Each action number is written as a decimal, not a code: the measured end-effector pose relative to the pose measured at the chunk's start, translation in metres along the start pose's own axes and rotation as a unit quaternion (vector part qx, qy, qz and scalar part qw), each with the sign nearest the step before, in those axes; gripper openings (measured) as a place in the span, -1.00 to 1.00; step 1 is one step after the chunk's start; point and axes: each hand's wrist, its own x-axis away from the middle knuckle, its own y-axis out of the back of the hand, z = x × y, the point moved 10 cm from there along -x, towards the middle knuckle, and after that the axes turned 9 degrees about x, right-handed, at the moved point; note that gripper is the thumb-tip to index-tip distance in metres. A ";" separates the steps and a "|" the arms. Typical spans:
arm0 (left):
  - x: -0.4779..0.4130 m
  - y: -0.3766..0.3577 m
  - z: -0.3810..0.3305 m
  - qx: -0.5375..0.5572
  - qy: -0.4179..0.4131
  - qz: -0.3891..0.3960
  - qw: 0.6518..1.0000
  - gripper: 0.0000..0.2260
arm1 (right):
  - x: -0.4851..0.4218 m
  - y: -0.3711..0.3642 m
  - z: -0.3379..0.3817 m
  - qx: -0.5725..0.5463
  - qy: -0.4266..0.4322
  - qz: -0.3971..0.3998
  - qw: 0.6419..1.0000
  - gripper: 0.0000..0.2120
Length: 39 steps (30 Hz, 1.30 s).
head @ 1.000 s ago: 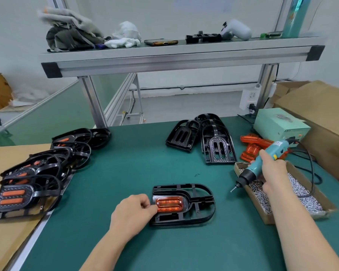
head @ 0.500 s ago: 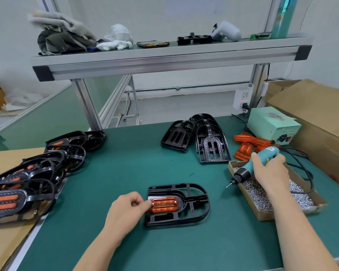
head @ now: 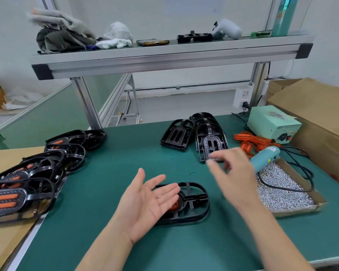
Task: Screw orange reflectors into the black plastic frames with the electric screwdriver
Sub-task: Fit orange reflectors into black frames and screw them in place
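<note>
1. The black plastic frame (head: pixel 192 202) lies flat on the green table (head: pixel 125 153), near and about centre; it is a rounded openwork loop of glossy ribs; the orange reflector (head: pixel 173 206) sits in its left pocket, translucent, mostly hidden under a hand.
2. The left hand (head: pixel 147 202) hovers palm up over the frame's left end, fingers straight and spread, gripping nothing; a tiny glint on the palm may be a screw, too small to tell.
3. The right hand (head: pixel 233 177), blurred, hangs right of the frame, fingers loosely spread, nothing seen in it.
4. The electric screwdriver (head: pixel 263 160) lies unheld farther right; its teal barrel rests on the cardboard tray (head: pixel 301 209) of small bright screws (head: pixel 278 186).
5. The step looks like fetching a screw and the driver; to do it well, press the reflector flush, hold the bit upright over the hole and push lightly; thin plastic could strip or crack.
6. Bare frames (head: pixel 209 133) stand far right of centre; loose reflectors (head: pixel 250 141) lie beside them; finished frames (head: pixel 27 173) overlap at the left.
</note>
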 end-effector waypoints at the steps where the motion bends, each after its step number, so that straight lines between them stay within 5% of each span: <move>1: -0.001 -0.002 0.004 -0.005 0.005 -0.003 1.000 -0.31 | 0.009 -0.014 0.021 -0.025 0.044 0.045 0.998 -0.88; 6: -0.003 -0.017 0.014 -0.013 0.008 0.015 1.000 -0.25 | 0.054 -0.071 0.064 -0.083 0.119 0.216 0.966 -0.87; 12: -0.007 -0.017 0.015 -0.048 0.001 0.035 0.998 -0.15 | 0.063 -0.076 0.070 -0.102 0.139 0.209 0.963 -0.90; 16: -0.008 -0.017 0.012 -0.178 -0.048 0.025 0.983 -0.32 | 0.054 -0.062 0.058 -0.080 0.127 0.176 0.973 -0.96; 18: -0.002 -0.015 -0.006 -0.411 -0.141 -0.017 0.901 -0.58 | 0.039 -0.039 0.037 -0.040 0.102 0.112 0.988 -0.96; 21: 0.011 -0.027 -0.023 -0.695 -0.259 -0.006 0.670 -0.86 | 0.017 0.004 -0.010 0.029 0.031 0.022 0.999 -0.91; 27: 0.008 -0.021 0.003 -0.874 -0.231 0.045 0.425 -0.67 | 0.015 0.066 -0.082 0.101 -0.108 -0.107 0.983 -0.89; 30: 0.005 -0.017 0.007 -0.880 -0.227 0.048 0.415 -0.71 | 0.019 0.066 -0.083 0.112 -0.113 -0.115 0.980 -0.69; 33: 0.005 -0.019 0.008 -0.883 -0.233 0.053 0.404 -0.77 | 0.020 0.038 -0.048 0.109 -0.029 -0.062 0.992 -0.70; 39: 0.011 -0.026 -0.009 -0.858 -0.267 0.040 0.436 -0.77 | 0.045 -0.044 0.007 0.091 0.138 0.230 0.959 -0.38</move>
